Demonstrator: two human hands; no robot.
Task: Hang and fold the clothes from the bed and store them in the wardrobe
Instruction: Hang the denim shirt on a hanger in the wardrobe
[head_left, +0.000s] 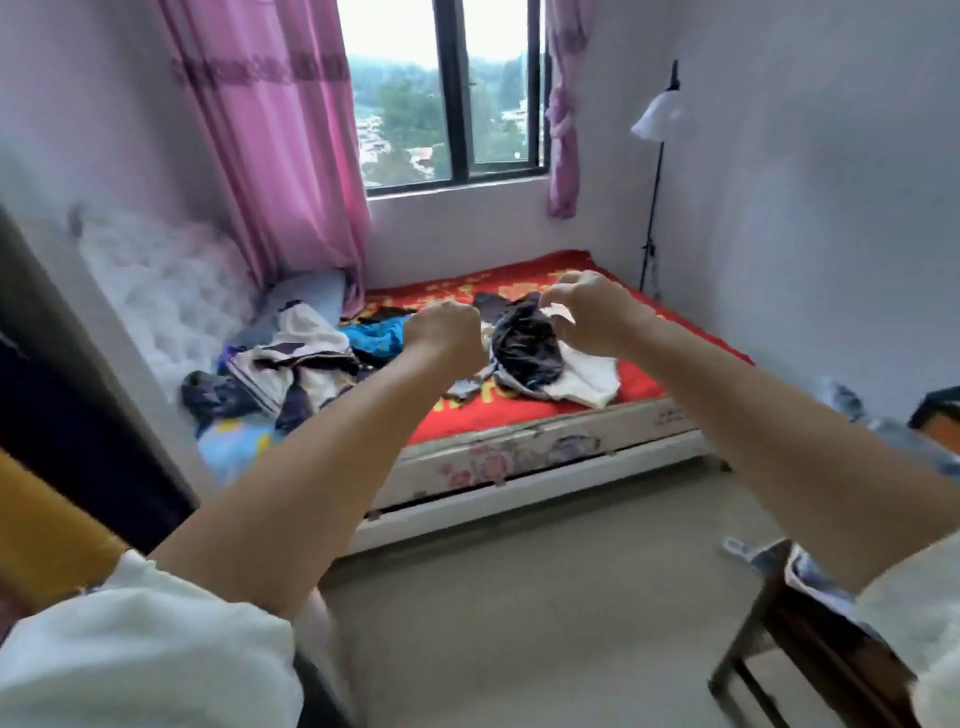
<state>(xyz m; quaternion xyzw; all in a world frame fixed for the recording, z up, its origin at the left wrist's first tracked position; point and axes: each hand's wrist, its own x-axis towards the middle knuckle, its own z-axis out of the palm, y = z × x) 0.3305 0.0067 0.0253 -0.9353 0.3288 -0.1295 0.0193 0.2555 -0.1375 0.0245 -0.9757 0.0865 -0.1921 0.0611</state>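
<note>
Both arms reach toward a bed (498, 410) at 12 o'clock, hands apart. The left hand (444, 332) is fisted; what the curled right hand (587, 312) holds I cannot tell. Clothes (530, 348) lie heaped there: likely light and limp, best gripped at shoulders or waistband

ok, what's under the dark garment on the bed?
The dark garment lies on a white garment and a grey piece, on the red bedcover. Anything beneath its middle is hidden.
</note>
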